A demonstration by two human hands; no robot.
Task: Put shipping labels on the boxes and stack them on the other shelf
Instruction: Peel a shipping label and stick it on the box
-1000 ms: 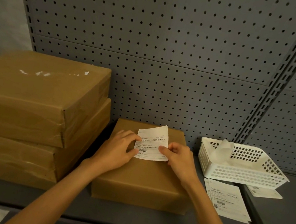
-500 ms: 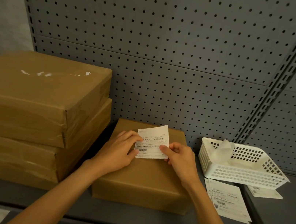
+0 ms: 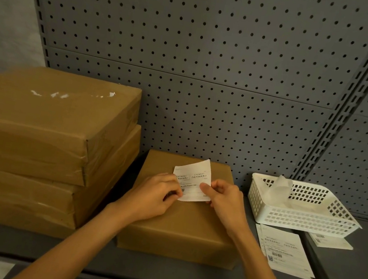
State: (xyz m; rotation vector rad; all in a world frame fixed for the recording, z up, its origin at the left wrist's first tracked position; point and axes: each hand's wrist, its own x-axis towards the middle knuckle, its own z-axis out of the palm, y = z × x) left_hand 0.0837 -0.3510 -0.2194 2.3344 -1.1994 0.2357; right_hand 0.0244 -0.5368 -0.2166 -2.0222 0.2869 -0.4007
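**Labelling under way on first box; stacking not begun**

Progress. Both hands hold one shipping label (image 3: 192,180) over the top of the small box (image 3: 180,222), which sits at the middle of the shelf (image 3: 158,271). The left hand (image 3: 154,197) pinches the label's near left corner; the right hand (image 3: 224,201) pinches its right edge between thumb and fingers. The label's far end curls up off the cardboard, so I judge it not yet stuck down. Whether its backing is off cannot be told.

Outstanding. The pile of large boxes (image 3: 46,142) at left shows no label on its visible faces, only white scraps on the top one. Spare labels (image 3: 285,252) lie on the shelf right of the small box. No box in view appears moved to another shelf.

Edges and room. The small box stands just beside the pile on its left and near the white basket (image 3: 299,209) on its right, with the pegboard (image 3: 188,68) close behind. The near side is open, which looks the easiest way to draw the box out. The spare labels lie near the shelf's right edge.
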